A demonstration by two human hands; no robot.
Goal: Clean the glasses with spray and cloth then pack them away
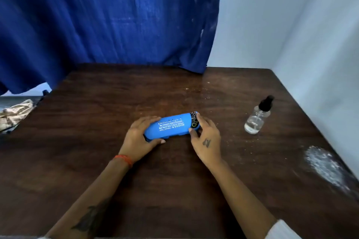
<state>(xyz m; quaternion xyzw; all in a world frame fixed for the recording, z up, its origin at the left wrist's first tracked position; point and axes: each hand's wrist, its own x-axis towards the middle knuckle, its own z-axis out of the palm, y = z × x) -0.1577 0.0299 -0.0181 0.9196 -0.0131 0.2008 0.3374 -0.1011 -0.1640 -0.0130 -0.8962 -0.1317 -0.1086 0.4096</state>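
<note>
Hands [138,137] [206,139] curl round both ends of a closed blue hard-shell glasses case [172,125] — rigid, light, likely slick; best held at its ends — on dark wooden table [97,122].

A blue glasses case [171,125] lies closed near the middle of the frame, its long side running left to right with the right end slightly higher, white print across its top and a patterned black band at its right end. To the right, well apart, a small clear spray bottle [256,118] with a black nozzle stands upright.
</note>
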